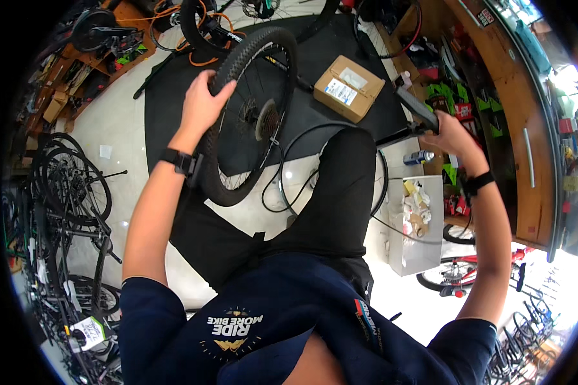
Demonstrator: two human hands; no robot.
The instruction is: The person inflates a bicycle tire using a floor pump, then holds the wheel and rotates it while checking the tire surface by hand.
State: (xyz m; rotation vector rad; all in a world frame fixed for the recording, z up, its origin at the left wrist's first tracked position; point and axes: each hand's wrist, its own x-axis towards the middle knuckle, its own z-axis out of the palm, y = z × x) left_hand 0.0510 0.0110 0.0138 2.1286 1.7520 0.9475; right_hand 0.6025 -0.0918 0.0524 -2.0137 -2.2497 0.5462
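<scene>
My left hand (205, 106) is closed round the knobby black tyre of a bicycle wheel (288, 59), which stands upright beside my left leg. A cassette (265, 120) sits at its hub. In my right hand (453, 136) is the grey and black handle of a floor pump (420, 110), off to the right of my knee. The pump's shaft runs left from the handle, and my leg hides its lower part. A black hose (281, 168) loops across the floor and meets the wheel's rim at the valve.
A cardboard box (366, 93) lies on the black mat (173, 106). To the right stand a white bin (398, 253) with scraps, a spray can (419, 158) and a wooden cabinet (510, 96). Several bicycles (77, 186) line the left side.
</scene>
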